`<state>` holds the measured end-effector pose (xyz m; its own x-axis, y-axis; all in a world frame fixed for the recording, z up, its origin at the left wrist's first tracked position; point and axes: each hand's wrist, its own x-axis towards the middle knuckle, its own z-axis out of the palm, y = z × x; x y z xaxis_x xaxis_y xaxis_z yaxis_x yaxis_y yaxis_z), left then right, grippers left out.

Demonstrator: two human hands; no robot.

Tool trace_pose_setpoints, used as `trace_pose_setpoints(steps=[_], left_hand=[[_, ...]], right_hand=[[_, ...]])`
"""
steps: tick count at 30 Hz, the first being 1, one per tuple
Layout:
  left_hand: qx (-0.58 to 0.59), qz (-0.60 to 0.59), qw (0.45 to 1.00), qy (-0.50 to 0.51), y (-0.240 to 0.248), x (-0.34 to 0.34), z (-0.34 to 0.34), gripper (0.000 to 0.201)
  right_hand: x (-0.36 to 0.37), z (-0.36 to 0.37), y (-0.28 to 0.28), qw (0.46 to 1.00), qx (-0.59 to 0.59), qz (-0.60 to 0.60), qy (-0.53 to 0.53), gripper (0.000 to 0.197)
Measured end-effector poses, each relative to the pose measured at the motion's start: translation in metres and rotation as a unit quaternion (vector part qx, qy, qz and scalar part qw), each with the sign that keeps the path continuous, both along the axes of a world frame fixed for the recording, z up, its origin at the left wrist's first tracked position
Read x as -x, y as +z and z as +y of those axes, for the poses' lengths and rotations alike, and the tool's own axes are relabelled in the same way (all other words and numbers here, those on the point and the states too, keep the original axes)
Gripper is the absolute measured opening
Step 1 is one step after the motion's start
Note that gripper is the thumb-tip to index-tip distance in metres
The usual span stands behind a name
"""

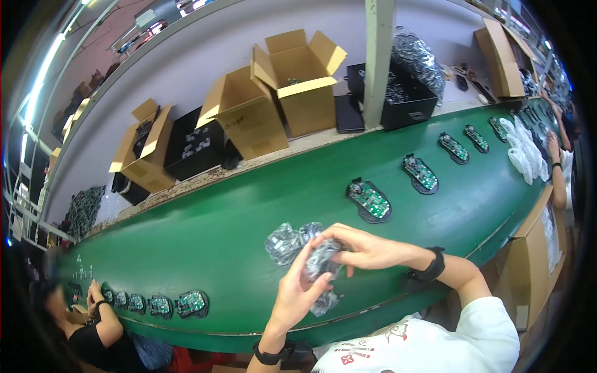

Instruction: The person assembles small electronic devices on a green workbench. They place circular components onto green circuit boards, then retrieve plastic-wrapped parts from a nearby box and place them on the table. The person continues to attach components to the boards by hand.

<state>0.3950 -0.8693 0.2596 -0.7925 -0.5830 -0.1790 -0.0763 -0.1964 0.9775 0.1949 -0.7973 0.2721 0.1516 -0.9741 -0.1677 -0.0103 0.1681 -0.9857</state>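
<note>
Between my two hands, above the green belt [230, 224], is a crinkled clear plastic bag [322, 256] with something dark in it. My left hand [293, 292] curls round its near left side, thumb and fingers on the plastic. From the right, my right hand [359, 247] bends its fingers over the bag's top. Just beyond my hands another bagged bundle [284, 244] lies on the belt, touching a smaller plastic bundle [310, 231]. One more crumpled bag [324, 303] lies below my hands, partly covered by them. What the bags contain is too blurred to tell.
Mouse-shaped black bases with green circuit boards [371, 201] line the belt to the right; similar ones [191, 304] sit at left. Cardboard boxes [308, 102] and black bins [407, 112] stand along the back ledge. Co-workers' hands [94, 293] work at both ends. White plastic bags [521, 152] lie far right.
</note>
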Motion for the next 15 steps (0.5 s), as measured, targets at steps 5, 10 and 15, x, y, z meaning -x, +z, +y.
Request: trace_pose_setpoints(steps=[5, 10, 15], left_hand=[[0.433, -0.076, 0.895, 0.068, 0.004, 0.014, 0.002, 0.057], [0.516, -0.033, 0.852, 0.081, -0.005, 0.017, 0.004, 0.049], [0.272, -0.020, 0.958, 0.088, 0.002, 0.010, 0.003, 0.040]], right_hand=[[-0.008, 0.007, -0.004, 0.988, 0.072, 0.104, -0.083, 0.058], [-0.012, 0.004, 0.005, 0.996, -0.038, 0.044, -0.068, 0.077], [-0.002, 0.006, -0.016, 0.992, 0.100, 0.055, -0.048, 0.082]])
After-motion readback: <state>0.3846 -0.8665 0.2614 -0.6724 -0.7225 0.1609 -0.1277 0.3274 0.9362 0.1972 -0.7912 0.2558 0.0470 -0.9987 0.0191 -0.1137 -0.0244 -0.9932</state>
